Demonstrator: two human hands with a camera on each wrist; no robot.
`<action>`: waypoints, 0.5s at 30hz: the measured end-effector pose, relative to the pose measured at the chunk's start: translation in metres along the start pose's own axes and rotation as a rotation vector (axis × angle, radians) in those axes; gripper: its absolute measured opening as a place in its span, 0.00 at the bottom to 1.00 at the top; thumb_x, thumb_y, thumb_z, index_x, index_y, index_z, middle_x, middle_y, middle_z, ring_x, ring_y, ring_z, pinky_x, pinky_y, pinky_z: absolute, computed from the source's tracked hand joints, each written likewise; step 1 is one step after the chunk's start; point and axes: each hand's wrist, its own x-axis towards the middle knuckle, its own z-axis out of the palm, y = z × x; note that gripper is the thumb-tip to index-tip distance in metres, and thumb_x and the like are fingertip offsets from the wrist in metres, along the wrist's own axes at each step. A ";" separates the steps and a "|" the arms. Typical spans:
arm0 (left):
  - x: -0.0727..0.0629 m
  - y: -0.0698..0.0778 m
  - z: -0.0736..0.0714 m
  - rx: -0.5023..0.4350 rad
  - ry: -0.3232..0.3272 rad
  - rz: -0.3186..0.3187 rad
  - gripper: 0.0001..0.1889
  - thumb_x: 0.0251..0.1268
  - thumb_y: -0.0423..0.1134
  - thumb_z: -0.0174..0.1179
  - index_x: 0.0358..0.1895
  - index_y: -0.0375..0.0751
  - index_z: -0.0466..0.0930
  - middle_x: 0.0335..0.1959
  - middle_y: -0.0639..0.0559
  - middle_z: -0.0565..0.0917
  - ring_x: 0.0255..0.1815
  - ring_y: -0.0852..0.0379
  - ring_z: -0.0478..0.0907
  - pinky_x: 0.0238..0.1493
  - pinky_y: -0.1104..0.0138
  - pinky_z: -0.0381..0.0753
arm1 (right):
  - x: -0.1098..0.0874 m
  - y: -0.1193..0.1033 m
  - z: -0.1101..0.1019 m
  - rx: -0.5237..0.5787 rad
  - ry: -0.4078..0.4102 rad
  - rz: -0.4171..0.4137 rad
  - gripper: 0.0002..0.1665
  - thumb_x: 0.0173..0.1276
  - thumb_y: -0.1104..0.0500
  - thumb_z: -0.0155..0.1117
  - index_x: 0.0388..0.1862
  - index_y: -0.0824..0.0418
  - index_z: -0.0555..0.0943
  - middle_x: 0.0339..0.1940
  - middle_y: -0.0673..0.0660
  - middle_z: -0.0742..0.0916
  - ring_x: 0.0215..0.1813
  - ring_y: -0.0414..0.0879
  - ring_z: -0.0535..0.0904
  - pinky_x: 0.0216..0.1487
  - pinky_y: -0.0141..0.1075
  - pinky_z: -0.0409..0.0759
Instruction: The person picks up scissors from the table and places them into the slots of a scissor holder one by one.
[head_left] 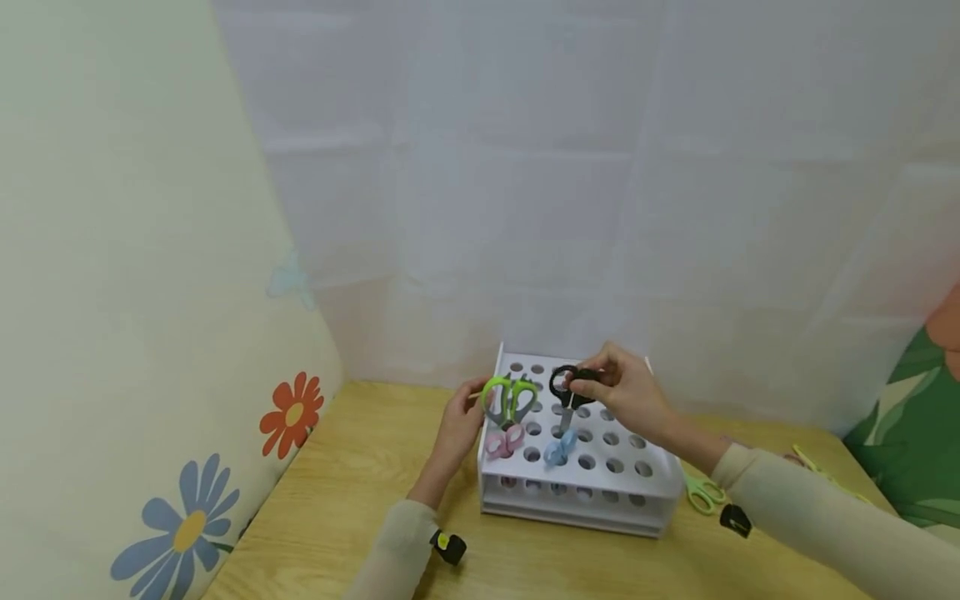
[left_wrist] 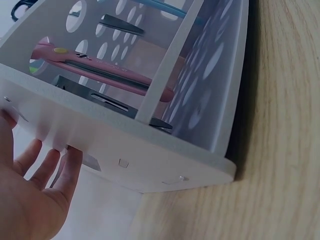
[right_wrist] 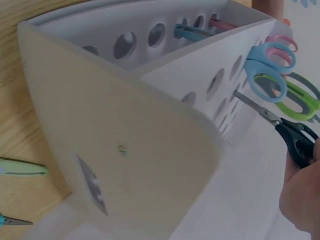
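Note:
My right hand (head_left: 630, 392) grips the handles of black-handled scissors (right_wrist: 296, 139). Their blades point down, the tip at a hole in the top of a white rack (head_left: 577, 477). My left hand (left_wrist: 35, 195) rests its fingertips against the rack's left side panel. Standing in holes near that side are green-and-grey scissors (head_left: 510, 400), pink scissors (head_left: 504, 442) and light-blue scissors (right_wrist: 267, 67). Through the rack's open front in the left wrist view, the pink scissors (left_wrist: 107, 74) hang between its tiers, a dark blade (left_wrist: 105, 100) beside them.
On the wooden table (head_left: 337, 500), light-green scissors (head_left: 703, 493) lie right of the rack. Farther right lie yellow-green scissors (head_left: 821, 468), partly hidden by my right sleeve. A pale cloth wall (head_left: 525, 183) rises behind the rack, and a flower-printed one (head_left: 150, 292) at the left.

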 end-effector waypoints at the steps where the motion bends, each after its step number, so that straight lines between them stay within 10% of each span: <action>1: 0.000 -0.001 0.000 -0.003 0.000 -0.002 0.21 0.76 0.46 0.60 0.63 0.38 0.78 0.60 0.41 0.79 0.55 0.45 0.80 0.46 0.61 0.83 | -0.001 0.003 0.001 0.018 -0.018 0.004 0.13 0.65 0.72 0.70 0.43 0.71 0.75 0.43 0.66 0.89 0.45 0.53 0.88 0.38 0.37 0.85; 15: 0.001 0.000 -0.002 0.006 -0.018 -0.019 0.19 0.79 0.42 0.57 0.64 0.34 0.77 0.62 0.37 0.77 0.57 0.42 0.78 0.48 0.59 0.83 | -0.001 0.022 0.009 -0.115 -0.149 0.009 0.14 0.67 0.73 0.68 0.50 0.68 0.78 0.45 0.63 0.87 0.47 0.56 0.86 0.47 0.39 0.85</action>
